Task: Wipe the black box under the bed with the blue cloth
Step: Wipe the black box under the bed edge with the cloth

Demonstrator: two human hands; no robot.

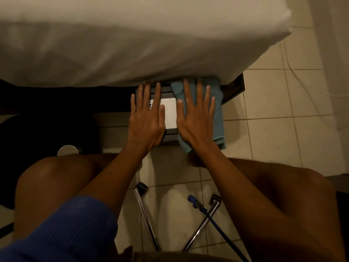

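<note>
The right hand (196, 118) lies flat, fingers spread, its grip gripping nothing but pressing the soft blue terry cloth (217, 110) onto the flat black box (171, 134). The left hand (146, 120), equally open, steadies the box, which pokes out from under the white-sheeted bed (132, 44). Wiping appears underway; next, sweep across the white label (170, 114), whose writing is unreadable.

The far end of the black box (168, 90) disappears under the white mattress (132, 44) at frame center. The blue cloth (217, 110) covers the box's right side, the right hand (196, 120) hides the cloth's middle, the left hand (146, 118) masks part of the white label (171, 114), its print unreadable.
</note>
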